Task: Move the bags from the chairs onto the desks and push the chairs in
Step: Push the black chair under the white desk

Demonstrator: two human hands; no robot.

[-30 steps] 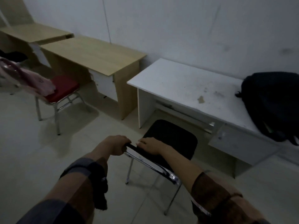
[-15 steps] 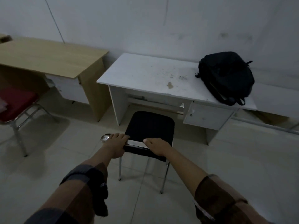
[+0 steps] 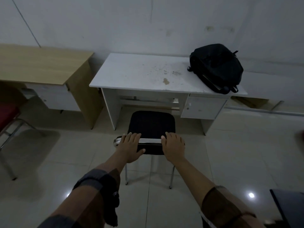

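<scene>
Head view: I see both hands laid flat on the top of the black chair's (image 3: 152,123) backrest, fingers straight and spread, palms pressing rather than gripping. My left hand (image 3: 130,146) covers the left end of the chrome top rail, my right hand (image 3: 173,148) the right end, the two well apart with a bare strip of rail between them. The chair's seat lies straight ahead of the hands, its front edge just at the opening of the white bench (image 3: 131,74), between the left leg panel and the drawer unit on the right. The black backpack (image 3: 215,67) already sits on the bench top, ahead and to the right of my right hand, near the bench's right end.

The chair faces squarely into the knee space, so I judge the push goes directly forward, away from me. Both hands sit equally near, which should keep it from swinging toward the drawer unit.

Far to the left of my left hand stand a wooden bench (image 3: 41,66) and part of a red chair (image 3: 7,116), not yet pushed in.
</scene>
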